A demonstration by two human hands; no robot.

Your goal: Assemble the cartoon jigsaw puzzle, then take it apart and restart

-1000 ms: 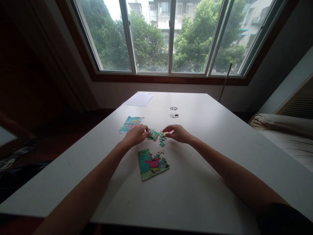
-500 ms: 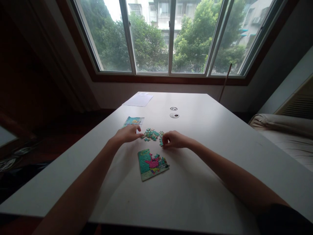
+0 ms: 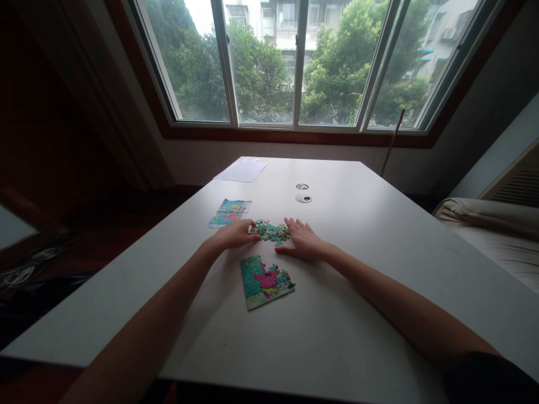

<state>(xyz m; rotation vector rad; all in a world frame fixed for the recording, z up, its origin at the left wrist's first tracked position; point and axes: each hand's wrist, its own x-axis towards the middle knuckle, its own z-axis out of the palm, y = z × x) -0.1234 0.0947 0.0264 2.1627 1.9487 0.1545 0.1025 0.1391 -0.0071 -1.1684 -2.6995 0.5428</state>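
A small heap of loose teal puzzle pieces [image 3: 270,230] lies on the white table [image 3: 337,314]. My left hand [image 3: 234,234] rests at the heap's left side, fingers stretched toward it and touching its edge. My right hand [image 3: 300,239] lies flat on the table at the heap's right side, fingers spread. Just in front of the heap sits a partly assembled puzzle board [image 3: 266,280], green with a pink figure. Neither hand holds a piece that I can see.
A printed picture card [image 3: 229,212] lies left of the heap. Farther back are a sheet of paper [image 3: 241,170] and two round cable grommets [image 3: 302,193]. A thin stick [image 3: 391,142] leans at the window wall. A cushioned seat [image 3: 492,224] is at the right.
The right hand has opened from a pinch and laid flat beside the heap. The loose pieces are pushed closer together between both hands. The camera shifted slightly.
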